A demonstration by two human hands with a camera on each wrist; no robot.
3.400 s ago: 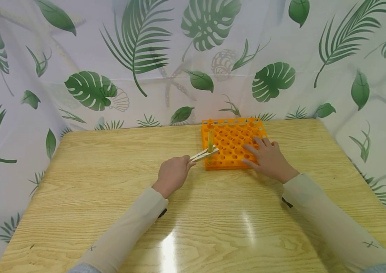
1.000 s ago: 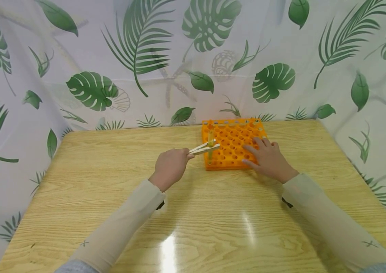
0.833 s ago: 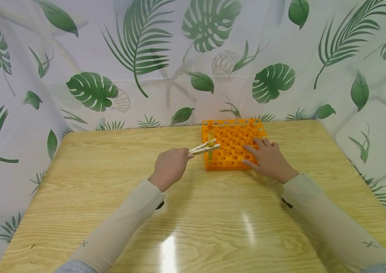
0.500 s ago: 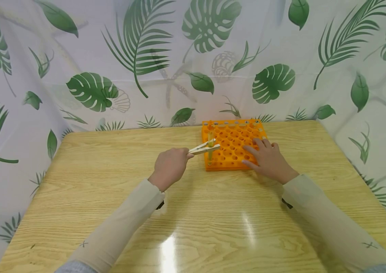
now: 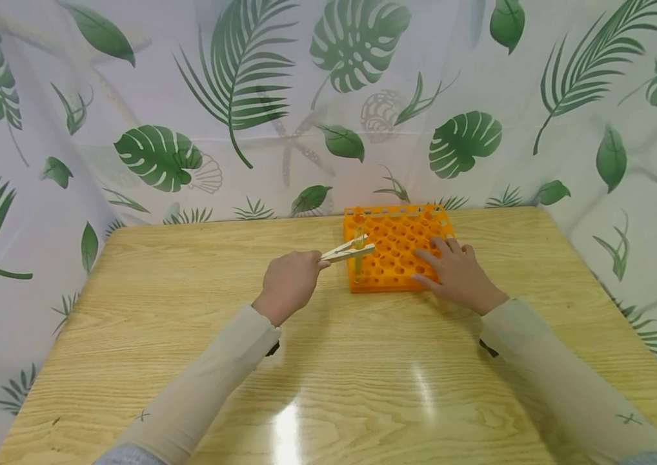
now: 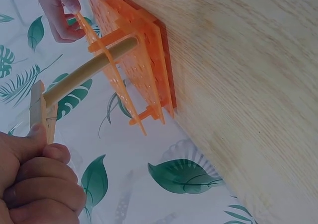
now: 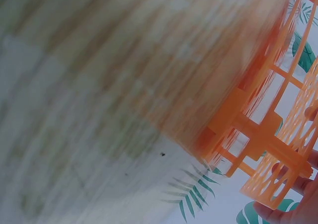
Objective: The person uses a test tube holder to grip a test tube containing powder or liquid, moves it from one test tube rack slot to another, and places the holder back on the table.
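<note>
My left hand (image 5: 292,285) grips the handle end of a wooden test tube clamp (image 5: 343,254). The clamp's spread jaws stand around the upper part of a test tube (image 5: 358,267) with yellowish contents. In the left wrist view the tube (image 6: 79,79) passes through the top plate of the orange test tube rack (image 6: 130,55), its far end inside, close to a corner. Whether the jaws touch the glass I cannot tell. Fingers spread, my right hand (image 5: 457,274) rests on the right side of the rack (image 5: 389,284); its fingertips (image 7: 269,213) lie at the top plate in the right wrist view.
The rack stands near the back edge of a wood-grain table (image 5: 189,290), close to a leaf-patterned cloth (image 5: 282,155). Rows of round holes cover its top. Bare tabletop stretches to its left and in front.
Since the oldest frame, the clamp's jaws have spread apart and my left hand has shifted slightly up and left. The tube stays in the rack; my right hand has hardly moved.
</note>
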